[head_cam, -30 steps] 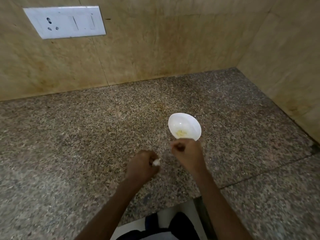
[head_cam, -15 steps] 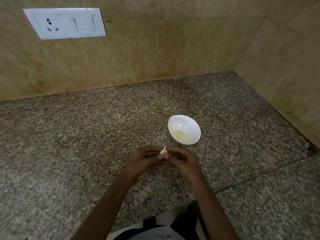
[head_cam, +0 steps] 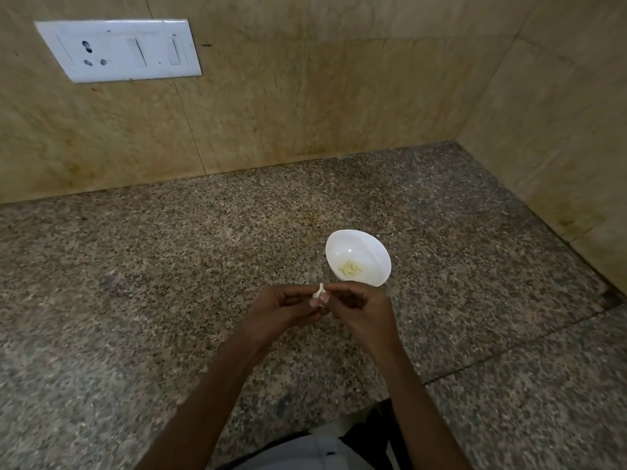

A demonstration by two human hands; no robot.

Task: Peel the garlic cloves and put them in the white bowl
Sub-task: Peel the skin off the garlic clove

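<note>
A small white bowl stands on the granite counter with several pale yellow peeled cloves at its bottom. Just in front of the bowl my left hand and my right hand meet, fingertips together, both pinching one garlic clove. The clove is white and papery, with a pointed tip sticking up between the fingers. Its lower part is hidden by my fingers.
Beige stone walls close the counter at the back and on the right. A white switch and socket plate sits on the back wall, upper left. A seam crosses the counter at the right. The counter's front edge lies near my body.
A second ago my hands were apart, the clove in the left hand only. They came together in front of the bowl and now both hold the clove.
</note>
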